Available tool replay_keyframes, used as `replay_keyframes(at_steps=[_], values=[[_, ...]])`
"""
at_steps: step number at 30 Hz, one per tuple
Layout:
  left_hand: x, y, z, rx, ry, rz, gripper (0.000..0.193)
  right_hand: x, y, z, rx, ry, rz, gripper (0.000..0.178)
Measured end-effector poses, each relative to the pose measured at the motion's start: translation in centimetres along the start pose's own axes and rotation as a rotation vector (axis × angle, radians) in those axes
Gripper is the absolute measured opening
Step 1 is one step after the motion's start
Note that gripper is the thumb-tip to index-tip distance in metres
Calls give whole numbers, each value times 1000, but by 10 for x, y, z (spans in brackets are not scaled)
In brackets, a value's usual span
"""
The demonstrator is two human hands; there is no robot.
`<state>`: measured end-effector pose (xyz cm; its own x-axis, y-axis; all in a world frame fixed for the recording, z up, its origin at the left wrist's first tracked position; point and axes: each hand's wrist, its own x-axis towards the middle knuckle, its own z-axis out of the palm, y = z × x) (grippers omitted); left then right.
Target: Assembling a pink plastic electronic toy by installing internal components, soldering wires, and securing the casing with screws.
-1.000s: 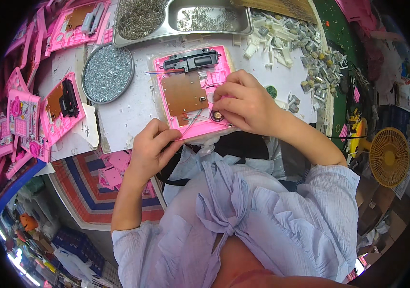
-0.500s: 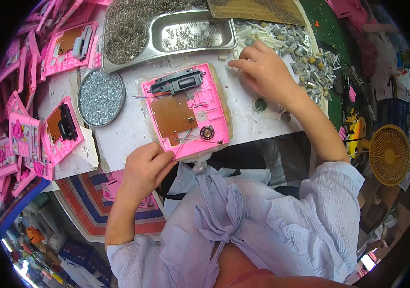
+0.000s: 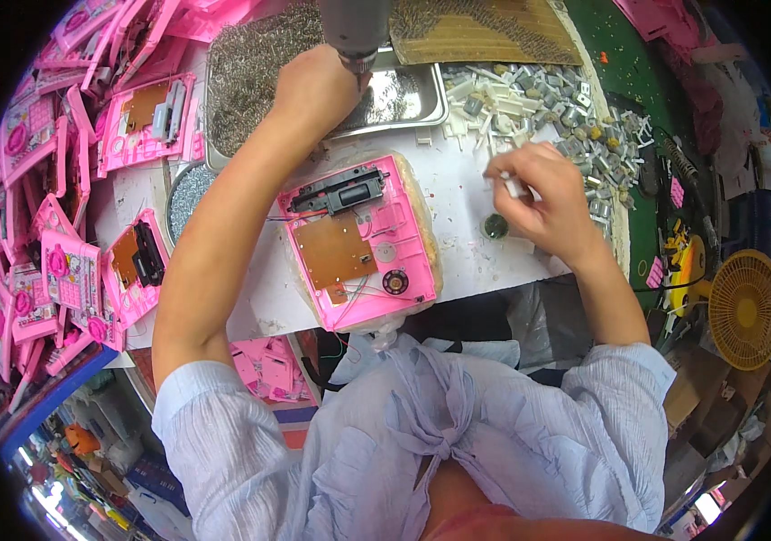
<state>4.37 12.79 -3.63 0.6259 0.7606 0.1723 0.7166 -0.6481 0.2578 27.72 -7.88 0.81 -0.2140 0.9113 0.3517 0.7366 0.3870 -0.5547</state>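
My left hand (image 3: 318, 90) reaches forward over the metal trays, its fingers closed around the lower end of a grey electric screwdriver (image 3: 356, 27) that hangs in from the top edge. Between the fingers of my right hand (image 3: 548, 198) is a small white plastic part (image 3: 514, 186), partly hidden. In front of me lies an open pink plastic housing (image 3: 414, 239) on a clear-wrapped pad. It carries a brown circuit board (image 3: 331, 252), a black mechanism (image 3: 340, 189), a round speaker (image 3: 395, 282) and loose wires. Neither hand touches the housing.
Behind the housing stand a metal tray (image 3: 435, 108) and a mass of small springs (image 3: 255, 81). White and grey small parts (image 3: 575, 117) heap at the right. A dish of screws (image 3: 185, 203) sits partly behind my left forearm. Pink housings (image 3: 65, 261) pile at the left; a yellow fan (image 3: 746, 311) stands right.
My left hand left the housing's near corner and rose to the screwdriver, which has come into view. My right hand came back from the parts heap with a white part. The view shifted slightly.
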Motion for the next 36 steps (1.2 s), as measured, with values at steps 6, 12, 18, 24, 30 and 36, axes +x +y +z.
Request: replay_keyframes(at_steps=[6, 12, 18, 24, 30, 36], values=[[17, -1, 21, 65, -95, 143, 23, -20, -5, -7, 43, 38, 69, 15], [-19, 0, -35, -528, 215, -106, 18, -16, -21, -6, 417, -9, 246, 22], [-135, 37, -80, -1705, 8, -502, 26, -10, -63, 15, 663, -30, 117, 32], [-219, 78, -55, -2176, 89, -638, 17, -9, -93, 46, 544, 83, -112, 37], [-235, 97, -42, -2159, 150, -689, 14, -17, -97, 51, 372, 30, -228, 36], [-244, 111, -54, -1656, -125, -532, 15, -44, -82, 42, 383, -104, -131, 35]])
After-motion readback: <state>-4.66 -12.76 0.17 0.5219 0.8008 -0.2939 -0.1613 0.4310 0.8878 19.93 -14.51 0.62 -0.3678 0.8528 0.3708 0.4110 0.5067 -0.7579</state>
